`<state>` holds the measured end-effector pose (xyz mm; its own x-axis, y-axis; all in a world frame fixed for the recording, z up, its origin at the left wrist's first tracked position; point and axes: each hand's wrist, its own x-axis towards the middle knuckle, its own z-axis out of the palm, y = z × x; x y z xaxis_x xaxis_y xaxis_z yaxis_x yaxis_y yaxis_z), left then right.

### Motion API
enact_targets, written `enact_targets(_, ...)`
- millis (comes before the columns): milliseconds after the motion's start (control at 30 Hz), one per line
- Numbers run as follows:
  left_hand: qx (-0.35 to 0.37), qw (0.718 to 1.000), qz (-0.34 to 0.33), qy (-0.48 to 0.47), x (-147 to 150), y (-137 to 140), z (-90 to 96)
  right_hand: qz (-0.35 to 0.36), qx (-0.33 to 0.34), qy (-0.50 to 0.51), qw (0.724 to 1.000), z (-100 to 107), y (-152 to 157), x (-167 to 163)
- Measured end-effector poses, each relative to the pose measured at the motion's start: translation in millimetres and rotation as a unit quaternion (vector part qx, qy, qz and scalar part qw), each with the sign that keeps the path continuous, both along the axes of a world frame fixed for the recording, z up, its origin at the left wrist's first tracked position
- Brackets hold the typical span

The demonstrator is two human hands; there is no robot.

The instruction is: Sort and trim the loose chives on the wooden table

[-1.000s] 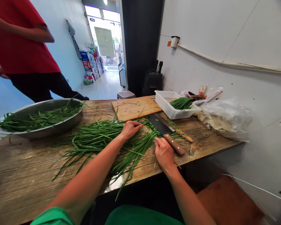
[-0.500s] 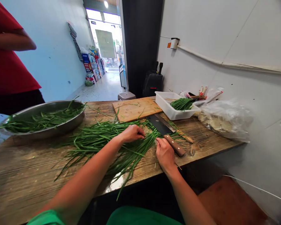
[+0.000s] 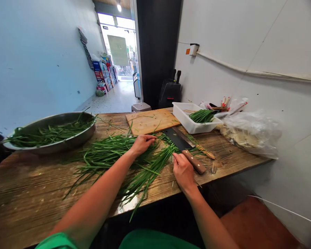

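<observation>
Garlic chives (image 3: pixel 106 152) lie in a long loose pile across the middle of the wooden table. Over the pile's right part is my left hand (image 3: pixel 142 144), its fingertips pinched together; whatever they hold is too small to make out. My right hand (image 3: pixel 183 170) is closed on a thin bamboo skewer (image 3: pixel 197 183), whose end sticks out below the palm. Ends of a fanned bunch of chives (image 3: pixel 155 165) meet its fingertips. Just right of that hand lies a cleaver (image 3: pixel 177 141) with a brown wooden handle.
A wooden cutting board (image 3: pixel 150 121) lies behind the pile. At left stands a metal basin (image 3: pixel 67 140) of green leaves. To the right are a white plastic tub (image 3: pixel 186 119) with chives, loose skewers (image 3: pixel 207 152) and a clear plastic bag (image 3: pixel 248 135) by the wall.
My left hand has lifted slightly and its fingers have stretched forward into a pinch. My right hand stays nearly in place. The person in red at the left has moved almost out of view.
</observation>
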<state>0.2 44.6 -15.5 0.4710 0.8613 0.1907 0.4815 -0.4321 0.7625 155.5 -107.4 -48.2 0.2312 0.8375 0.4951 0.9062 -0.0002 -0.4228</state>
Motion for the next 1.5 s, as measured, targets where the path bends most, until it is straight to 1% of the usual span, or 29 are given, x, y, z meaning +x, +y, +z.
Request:
enact_targets(67,-0.015,1.0,-0.013,0.001,1.8,-1.3,0.8,-0.001,-0.003,-0.001,1.0,-0.3,0.1,0.0)
enact_targets(167,-0.045,0.999,-0.016,-0.023,4.0,-3.3,1.6,-0.004,-0.01,-0.004,1.0,-0.6,0.6,0.1)
enact_targets(367,-0.116,0.989,0.04,-0.078,8.2,-5.0,-2.3,0.005,-0.022,-0.004,1.0,1.1,0.1,-0.4)
enact_targets(533,-0.132,0.985,0.049,-0.104,9.0,-5.0,-3.6,0.006,-0.027,-0.005,1.0,-0.3,0.5,-0.4)
enact_targets(733,-0.1,0.99,0.037,-0.093,8.1,-2.7,-6.6,0.008,-0.03,0.001,1.0,-2.5,1.5,-0.3)
enact_targets(900,-0.08,0.992,0.047,-0.083,8.3,-0.1,-10.2,0.009,-0.03,-0.006,0.999,-1.8,1.5,-0.7)
enact_targets(1167,-0.06,0.995,0.063,-0.057,7.5,-4.3,-5.2,0.008,-0.033,-0.008,0.999,-2.0,1.8,-0.8)
enact_targets(1367,0.003,0.998,0.059,-0.005,7.3,-3.4,-5.3,0.007,-0.031,-0.012,0.999,-1.0,1.1,-1.3)
enact_targets(1500,0.039,0.998,0.053,0.014,8.3,-4.5,-6.0,0.004,-0.031,-0.012,0.999,-1.3,1.6,-1.4)
